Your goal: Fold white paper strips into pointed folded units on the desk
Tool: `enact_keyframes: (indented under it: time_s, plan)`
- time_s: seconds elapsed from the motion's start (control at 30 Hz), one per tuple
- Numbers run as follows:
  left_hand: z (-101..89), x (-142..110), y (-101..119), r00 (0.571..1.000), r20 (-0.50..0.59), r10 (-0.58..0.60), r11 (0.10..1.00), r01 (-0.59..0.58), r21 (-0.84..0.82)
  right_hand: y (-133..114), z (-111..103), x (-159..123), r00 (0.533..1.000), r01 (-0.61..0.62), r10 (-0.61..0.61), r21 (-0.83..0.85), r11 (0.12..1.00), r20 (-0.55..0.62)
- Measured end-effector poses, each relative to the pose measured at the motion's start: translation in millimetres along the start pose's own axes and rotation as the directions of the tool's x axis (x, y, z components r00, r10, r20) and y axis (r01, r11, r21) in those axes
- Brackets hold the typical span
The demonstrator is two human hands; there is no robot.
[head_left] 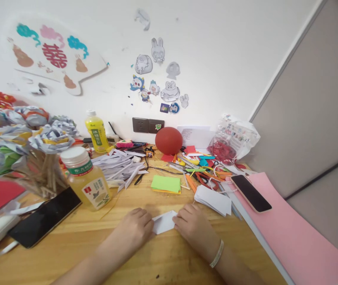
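Note:
A small folded piece of white paper (164,223) lies between my two hands, just above or on the wooden table (145,261). My left hand (139,225) is closed on its left end, the fingers curled. At the right end, my right hand (193,222) pinches the paper's corner between thumb and fingers; a pale bracelet (217,254) circles that wrist. Beyond the paper sits a pad of green sticky notes (165,184). A stack of white paper slips (213,200) rests just past my right hand.
A bottle of pale yellow drink (90,186) and a dark phone (46,217) stand and lie at left, near paper flowers (50,138). White paper strips (121,166), a red balloon (169,141) and scissors (202,178) crowd the back. Another phone (251,193) lies on pink paper (293,221) at right.

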State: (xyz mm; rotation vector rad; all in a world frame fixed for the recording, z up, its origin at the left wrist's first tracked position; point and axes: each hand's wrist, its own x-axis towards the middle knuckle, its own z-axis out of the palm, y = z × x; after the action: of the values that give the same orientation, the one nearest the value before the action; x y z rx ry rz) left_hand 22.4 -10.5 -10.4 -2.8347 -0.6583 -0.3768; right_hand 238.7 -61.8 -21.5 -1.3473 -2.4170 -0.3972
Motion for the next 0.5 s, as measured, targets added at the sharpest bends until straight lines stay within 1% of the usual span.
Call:
enact_keyframes:
  time_s: [0.07,0.17,0.3,0.4,0.5]
  plan:
    - [1.8,-1.0,-1.0,1.0,0.002,0.004,1.0,-0.004,0.01,1.9,1.0,-0.4,1.0,-0.002,0.002,0.0,1.0,0.004]
    - [5.0,-1.5,-0.8,0.998,-0.029,0.049,0.996,-0.047,0.073,5.4,1.8,0.4,1.0,0.012,-0.013,0.066,0.998,0.015]
    - [8.8,-0.8,0.0,0.997,-0.037,0.064,0.99,-0.059,0.125,6.6,1.0,1.5,0.998,0.006,-0.014,0.123,0.992,0.066]
    - [10.1,0.2,-1.5,0.998,-0.027,0.051,0.994,-0.048,0.103,4.8,0.7,1.7,0.998,-0.014,0.007,0.107,0.994,0.062]
    - [8.7,1.3,-4.0,0.999,-0.032,0.032,0.999,-0.032,0.022,3.6,1.7,1.8,1.0,-0.018,0.016,0.108,0.994,0.018]
